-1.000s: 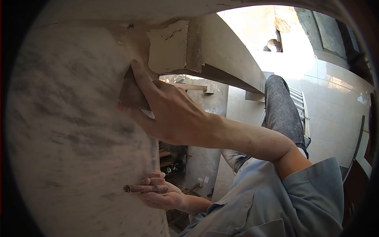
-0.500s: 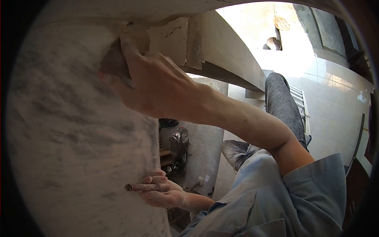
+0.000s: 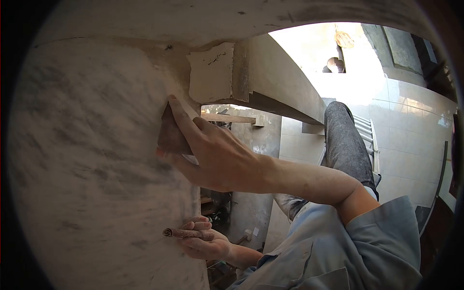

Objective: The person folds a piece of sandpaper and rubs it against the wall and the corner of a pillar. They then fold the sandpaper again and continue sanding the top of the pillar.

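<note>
"Sandpaper [image 3: 173, 135]: where, and how's it handle?"

"On wall [image 3: 96, 193], pinched in right hand [image 3: 227, 159]. Looks light, bendy, tearable; grip opposite edges. Left hand [image 3: 212, 247], well apart, holds roll [image 3: 186, 233]."

Paving the floor [image 3: 401, 157] in pale, jointed tiles; running into bright glare; carrying one tan rounded object [image 3: 344, 39], one smaller rounded object [image 3: 335, 64] nearby.

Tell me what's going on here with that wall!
A person has their right hand on a flat brown sheet, maybe sandpaper, held against the pale wall. Their left hand holds a brown roll close to it. Grey smudges cover much of the wall, so it looks patchy right now.
</note>
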Demonstrator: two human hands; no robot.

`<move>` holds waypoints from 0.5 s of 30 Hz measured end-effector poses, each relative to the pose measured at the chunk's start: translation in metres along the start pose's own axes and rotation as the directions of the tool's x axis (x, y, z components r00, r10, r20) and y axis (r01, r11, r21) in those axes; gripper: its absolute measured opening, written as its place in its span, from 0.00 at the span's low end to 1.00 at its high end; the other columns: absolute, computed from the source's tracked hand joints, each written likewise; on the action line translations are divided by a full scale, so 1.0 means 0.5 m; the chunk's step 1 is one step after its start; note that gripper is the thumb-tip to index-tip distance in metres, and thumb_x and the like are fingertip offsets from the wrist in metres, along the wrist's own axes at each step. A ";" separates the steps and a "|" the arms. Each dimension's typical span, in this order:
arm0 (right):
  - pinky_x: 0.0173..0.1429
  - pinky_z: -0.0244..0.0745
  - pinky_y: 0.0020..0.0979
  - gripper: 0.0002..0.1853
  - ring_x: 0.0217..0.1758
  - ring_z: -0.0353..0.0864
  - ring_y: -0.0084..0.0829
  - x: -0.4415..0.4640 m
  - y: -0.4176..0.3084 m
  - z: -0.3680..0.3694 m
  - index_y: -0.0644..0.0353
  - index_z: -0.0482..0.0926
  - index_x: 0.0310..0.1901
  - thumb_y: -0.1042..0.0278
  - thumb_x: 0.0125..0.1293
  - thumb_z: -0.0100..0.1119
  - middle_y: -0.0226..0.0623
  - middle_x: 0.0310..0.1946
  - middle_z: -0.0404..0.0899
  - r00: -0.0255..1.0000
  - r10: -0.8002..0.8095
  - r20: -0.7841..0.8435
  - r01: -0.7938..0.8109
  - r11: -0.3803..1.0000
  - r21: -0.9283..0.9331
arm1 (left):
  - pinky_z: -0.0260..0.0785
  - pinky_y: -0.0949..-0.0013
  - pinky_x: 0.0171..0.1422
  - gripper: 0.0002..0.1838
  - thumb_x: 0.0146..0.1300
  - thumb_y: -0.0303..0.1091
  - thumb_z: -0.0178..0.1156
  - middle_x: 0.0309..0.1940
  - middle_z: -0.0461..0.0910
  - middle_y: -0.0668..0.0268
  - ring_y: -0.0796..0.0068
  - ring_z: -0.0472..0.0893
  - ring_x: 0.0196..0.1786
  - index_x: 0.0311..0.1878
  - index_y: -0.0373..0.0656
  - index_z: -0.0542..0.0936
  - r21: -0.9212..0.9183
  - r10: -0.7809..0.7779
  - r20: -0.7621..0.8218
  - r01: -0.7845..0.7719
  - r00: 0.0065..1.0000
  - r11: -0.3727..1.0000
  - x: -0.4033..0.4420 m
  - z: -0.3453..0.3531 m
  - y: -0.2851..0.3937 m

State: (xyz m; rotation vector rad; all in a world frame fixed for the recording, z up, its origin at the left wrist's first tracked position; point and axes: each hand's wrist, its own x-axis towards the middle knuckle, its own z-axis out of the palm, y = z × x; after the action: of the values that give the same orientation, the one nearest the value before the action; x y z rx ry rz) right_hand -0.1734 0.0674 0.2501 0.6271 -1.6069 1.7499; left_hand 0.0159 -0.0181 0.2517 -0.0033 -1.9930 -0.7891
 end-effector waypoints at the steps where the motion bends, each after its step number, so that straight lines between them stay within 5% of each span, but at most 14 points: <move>1: 0.22 0.77 0.34 0.40 0.17 0.82 0.35 -0.004 -0.004 -0.004 0.88 0.50 0.65 0.59 0.70 0.55 0.49 0.15 0.76 1.000 -0.016 -0.010 0.015 0.999 -0.049 | 0.71 0.68 0.41 0.23 0.79 0.44 0.36 0.23 0.71 0.65 0.71 0.75 0.32 0.44 0.33 0.73 0.006 0.006 -0.003 -0.006 1.000 1.000 0.001 0.002 -0.003; 4: 0.38 0.82 0.41 0.42 0.32 0.86 0.46 0.078 -0.016 -0.055 0.85 0.45 0.69 0.60 0.69 0.55 0.66 0.28 0.79 0.837 0.377 0.397 -0.476 0.859 0.187 | 0.71 0.69 0.40 0.23 0.79 0.44 0.36 0.24 0.72 0.64 0.70 0.75 0.32 0.43 0.32 0.73 0.057 0.002 -0.007 -0.002 1.000 0.998 0.001 -0.006 0.005; 6: 0.44 0.81 0.45 0.41 0.40 0.85 0.52 0.056 -0.036 -0.070 0.84 0.46 0.70 0.60 0.69 0.54 0.73 0.38 0.77 0.836 0.362 0.413 -0.474 0.855 0.211 | 0.70 0.69 0.40 0.24 0.79 0.44 0.35 0.24 0.72 0.63 0.70 0.75 0.32 0.43 0.31 0.73 0.085 -0.012 -0.040 0.015 0.999 0.996 -0.005 -0.002 0.006; 12: 0.45 0.81 0.47 0.44 0.41 0.83 0.60 -0.012 0.001 -0.005 0.82 0.40 0.71 0.59 0.70 0.55 0.75 0.43 0.74 0.958 0.171 0.228 -0.226 0.944 0.241 | 0.70 0.69 0.40 0.24 0.79 0.44 0.36 0.24 0.73 0.62 0.70 0.75 0.32 0.44 0.30 0.73 0.086 -0.001 -0.017 0.002 1.000 0.996 -0.005 0.009 0.002; 13: 0.49 0.79 0.49 0.45 0.44 0.82 0.62 0.026 -0.008 -0.026 0.83 0.39 0.71 0.61 0.69 0.56 0.72 0.45 0.75 0.901 0.303 0.311 -0.399 0.861 0.314 | 0.70 0.69 0.40 0.24 0.79 0.44 0.36 0.24 0.73 0.62 0.71 0.75 0.31 0.43 0.30 0.73 0.091 0.004 -0.015 -0.003 1.000 0.996 -0.007 0.001 0.007; 15: 0.49 0.79 0.48 0.45 0.44 0.83 0.60 0.029 -0.018 -0.035 0.83 0.40 0.70 0.60 0.69 0.56 0.72 0.44 0.76 0.874 0.332 0.355 -0.433 0.863 0.259 | 0.70 0.70 0.41 0.24 0.79 0.44 0.36 0.24 0.73 0.63 0.71 0.75 0.31 0.43 0.30 0.73 0.081 0.022 -0.025 -0.020 0.999 0.997 -0.009 0.000 0.010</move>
State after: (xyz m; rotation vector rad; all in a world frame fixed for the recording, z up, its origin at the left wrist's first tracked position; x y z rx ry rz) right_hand -0.1746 0.0874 0.2648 0.8004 -1.7450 2.3538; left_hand 0.0199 -0.0124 0.2508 0.0328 -1.9958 -0.6913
